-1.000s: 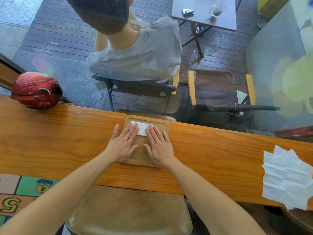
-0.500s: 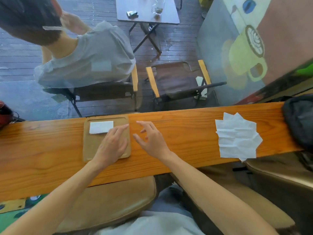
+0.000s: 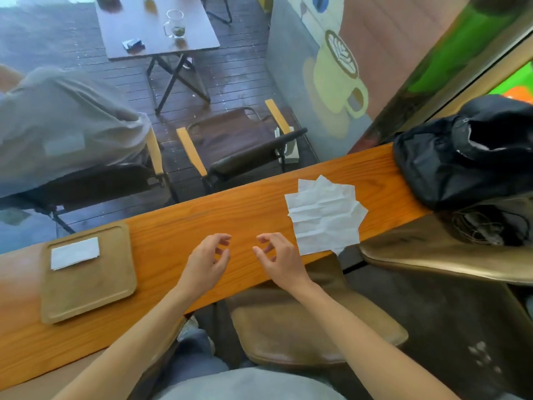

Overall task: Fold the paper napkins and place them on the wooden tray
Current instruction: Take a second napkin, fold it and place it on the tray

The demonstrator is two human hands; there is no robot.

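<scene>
Both hands have left the tray [image 3: 86,295], where one folded napkin [image 3: 75,253] lies. Left hand [image 3: 206,262] and right hand [image 3: 278,259] hover empty, fingers loosely curled; unfolded napkins [image 3: 326,215] wait just beyond the right hand.

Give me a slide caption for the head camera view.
Empty hands hover over counter, folded napkin on tray, unfolded napkins waiting.

A long orange-brown wooden worktop [image 3: 178,226] runs across the view. A crumpled black fabric bag [image 3: 461,157] sits at its right end. Beyond it stand a dark folding armchair with yellow wooden armrests [image 3: 239,145] and a dark brown table [image 3: 155,24] carrying a clear glass mug [image 3: 174,24]. A brown padded stool [image 3: 291,333] stands below.
</scene>
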